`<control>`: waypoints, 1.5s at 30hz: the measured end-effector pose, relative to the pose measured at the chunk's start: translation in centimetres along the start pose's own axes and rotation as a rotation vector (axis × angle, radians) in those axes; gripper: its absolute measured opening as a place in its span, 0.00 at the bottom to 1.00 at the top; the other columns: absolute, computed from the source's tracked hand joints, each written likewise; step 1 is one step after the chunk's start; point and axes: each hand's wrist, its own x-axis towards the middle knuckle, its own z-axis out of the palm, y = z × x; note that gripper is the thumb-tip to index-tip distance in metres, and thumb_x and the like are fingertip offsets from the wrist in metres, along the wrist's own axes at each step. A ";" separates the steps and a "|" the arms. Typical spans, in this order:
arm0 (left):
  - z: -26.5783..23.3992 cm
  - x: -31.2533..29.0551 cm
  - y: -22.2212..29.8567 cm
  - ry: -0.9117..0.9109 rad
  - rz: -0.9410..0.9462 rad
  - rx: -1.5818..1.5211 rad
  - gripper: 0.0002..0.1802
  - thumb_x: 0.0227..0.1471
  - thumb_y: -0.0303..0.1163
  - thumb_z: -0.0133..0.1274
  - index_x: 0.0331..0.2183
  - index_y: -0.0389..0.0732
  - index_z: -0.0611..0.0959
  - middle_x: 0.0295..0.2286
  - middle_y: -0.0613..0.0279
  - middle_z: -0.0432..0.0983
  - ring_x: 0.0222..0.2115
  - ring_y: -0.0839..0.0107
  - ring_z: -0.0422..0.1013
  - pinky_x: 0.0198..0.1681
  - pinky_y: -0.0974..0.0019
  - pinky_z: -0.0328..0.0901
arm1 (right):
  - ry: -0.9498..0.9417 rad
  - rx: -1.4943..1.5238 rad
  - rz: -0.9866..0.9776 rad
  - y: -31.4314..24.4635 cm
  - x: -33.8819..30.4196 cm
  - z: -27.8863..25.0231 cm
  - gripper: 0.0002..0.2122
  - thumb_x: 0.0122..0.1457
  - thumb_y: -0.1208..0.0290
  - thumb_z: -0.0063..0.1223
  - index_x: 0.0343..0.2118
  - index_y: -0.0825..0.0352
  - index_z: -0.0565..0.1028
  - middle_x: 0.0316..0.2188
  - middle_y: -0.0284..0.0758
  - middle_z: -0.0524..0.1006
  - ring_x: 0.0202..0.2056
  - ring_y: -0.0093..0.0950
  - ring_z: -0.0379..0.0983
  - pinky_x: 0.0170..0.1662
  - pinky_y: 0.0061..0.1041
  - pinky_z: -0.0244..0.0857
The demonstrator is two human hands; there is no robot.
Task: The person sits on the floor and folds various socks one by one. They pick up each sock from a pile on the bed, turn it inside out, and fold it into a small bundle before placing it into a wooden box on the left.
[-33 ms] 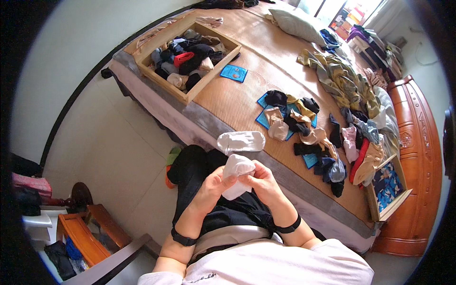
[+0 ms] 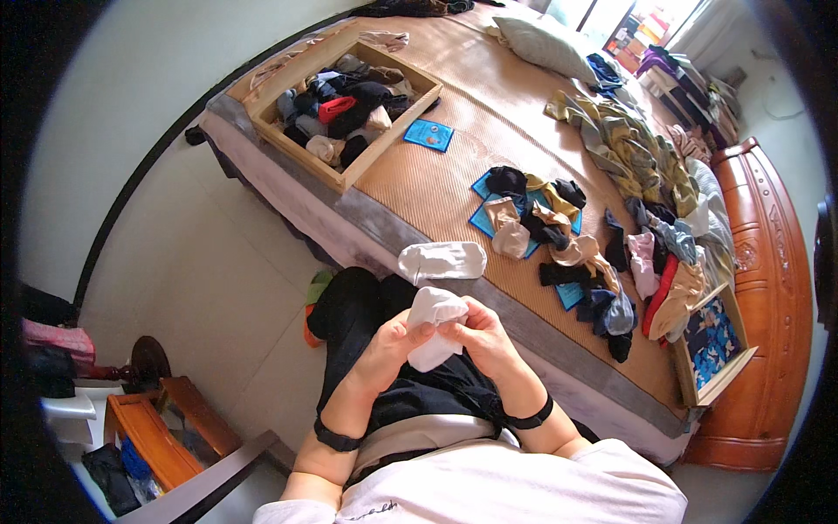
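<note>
Above my lap, a white sock (image 2: 436, 307) is held between both hands, its lower part hanging below my thumbs. My left hand (image 2: 393, 341) pinches its left side, fingers curled behind the cloth. On the right edge, my right hand (image 2: 480, 329) grips with thumb and fingers closed. Just beyond them, a second white sock (image 2: 443, 260) lies flat on the grey edge of the bed. A wooden drawer (image 2: 349, 177) farther left holds several rolled and bunched socks, among them a red roll (image 2: 336, 109).
Loose socks (image 2: 546, 218) lie heaped on blue packets to the right. A flat blue packet (image 2: 429, 134) sits beside the drawer. Another small drawer (image 2: 709, 345) leans near the wooden headboard (image 2: 764, 306). A rumpled yellow-grey cloth (image 2: 620, 144) and a pillow (image 2: 546, 48) lie farther back.
The white sock in my hands has shifted very slightly downward. Both hands keep their grip, and everything else looks the same.
</note>
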 end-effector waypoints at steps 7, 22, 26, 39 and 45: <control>-0.4 0.5 0.2 0.259 0.106 -0.305 0.25 0.56 0.46 0.53 0.49 0.38 0.75 0.42 0.64 0.75 0.43 0.73 0.71 0.48 0.67 0.65 | -0.150 -0.056 0.069 0.2 0.1 1.0 0.25 0.54 0.67 0.62 0.53 0.68 0.66 0.47 0.32 0.71 0.48 0.21 0.67 0.53 0.25 0.60; -5.6 2.0 -2.4 0.462 0.092 -0.344 0.12 0.48 0.23 0.61 0.32 0.50 0.77 0.30 0.72 0.76 0.33 0.76 0.73 0.36 0.72 0.69 | 0.245 0.180 0.141 0.1 0.1 -4.4 0.07 0.57 0.69 0.58 0.33 0.63 0.72 0.34 0.29 0.76 0.35 0.19 0.73 0.40 0.21 0.69; -4.9 3.1 -3.1 0.284 -0.060 -0.306 0.20 0.50 0.23 0.58 0.44 0.42 0.72 0.38 0.68 0.72 0.40 0.74 0.71 0.46 0.68 0.68 | 0.326 -0.026 0.055 0.6 1.6 -6.4 0.10 0.57 0.68 0.58 0.39 0.65 0.73 0.34 0.28 0.77 0.34 0.17 0.72 0.37 0.19 0.67; -11.8 14.9 -6.2 0.681 0.104 0.302 0.12 0.48 0.20 0.57 0.37 0.38 0.75 0.33 0.66 0.74 0.33 0.76 0.70 0.39 0.72 0.67 | 0.609 -0.698 -0.028 3.1 11.4 -13.7 0.16 0.49 0.63 0.63 0.35 0.70 0.74 0.25 0.30 0.76 0.26 0.19 0.71 0.29 0.20 0.66; -10.1 15.3 -7.9 0.798 0.161 0.576 0.24 0.41 0.26 0.65 0.41 0.36 0.73 0.35 0.58 0.73 0.34 0.70 0.70 0.40 0.67 0.67 | 0.629 -0.715 -0.074 3.4 11.1 -15.2 0.25 0.44 0.62 0.66 0.43 0.71 0.71 0.29 0.33 0.75 0.30 0.22 0.72 0.35 0.22 0.68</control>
